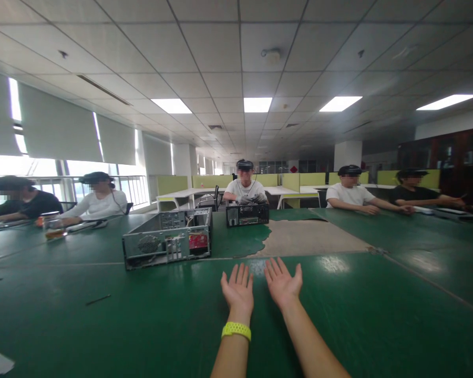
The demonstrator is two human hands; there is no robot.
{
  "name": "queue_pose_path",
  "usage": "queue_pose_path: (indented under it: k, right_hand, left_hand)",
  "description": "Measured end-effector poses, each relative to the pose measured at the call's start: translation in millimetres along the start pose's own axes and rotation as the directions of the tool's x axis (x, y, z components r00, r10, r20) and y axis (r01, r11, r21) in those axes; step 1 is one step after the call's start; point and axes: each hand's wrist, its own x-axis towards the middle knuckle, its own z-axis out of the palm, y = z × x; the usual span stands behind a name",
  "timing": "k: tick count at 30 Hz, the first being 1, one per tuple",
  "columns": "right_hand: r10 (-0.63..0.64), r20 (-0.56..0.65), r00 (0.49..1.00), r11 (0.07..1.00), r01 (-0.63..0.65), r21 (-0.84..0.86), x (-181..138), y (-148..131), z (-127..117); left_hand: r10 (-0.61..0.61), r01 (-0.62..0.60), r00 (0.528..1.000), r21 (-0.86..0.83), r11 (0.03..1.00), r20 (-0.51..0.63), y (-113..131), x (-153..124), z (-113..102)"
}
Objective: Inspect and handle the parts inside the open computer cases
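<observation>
Green, worn tabletop (378,315) is stretching across an open office under a panelled ceiling with lit lamps. Over it the left hand (238,289) and the right hand (283,283) are hovering side by side, palms up, fingers spread wide, holding nothing; a yellow wristband (236,330) is circling the left wrist. Beyond and to the left, an open grey metal computer case (167,239) is lying on the tabletop, showing a red part and cables inside. Farther off, a black computer case (247,214) is standing before a seated person in a white shirt (245,188).
</observation>
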Motion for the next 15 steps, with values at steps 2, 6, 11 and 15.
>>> queue_pose_path:
  k: [2, 6, 11, 15]
  right_hand:
    - [-0.042, 0.040, 0.998, 0.994, 0.046, -0.099, 0.7, -3.1, 2.1]
    - [-0.277, 0.004, 0.961, 0.644, 0.189, -0.741, -1.7, -2.4, 9.1]
    - [-0.583, 0.393, 0.711, -0.434, 0.137, -0.891, -19.2, 0.6, 24.6]
    - [-0.640, 0.495, 0.587, -0.573, 0.065, -0.817, -27.3, -0.4, 35.3]
  left_hand:
    - [-0.002, 0.000, 0.999, 0.039, 0.999, 0.048, 0.9, 1.8, 0.1]
    - [0.251, -0.257, 0.963, 0.637, 0.727, 0.102, -0.5, 0.3, -1.3]
    - [0.470, -0.312, 0.692, 0.814, -0.490, 0.548, -6.7, -18.1, -2.4]
    - [0.524, -0.198, 0.588, 0.737, -0.646, 0.616, -6.1, -28.2, 6.2]
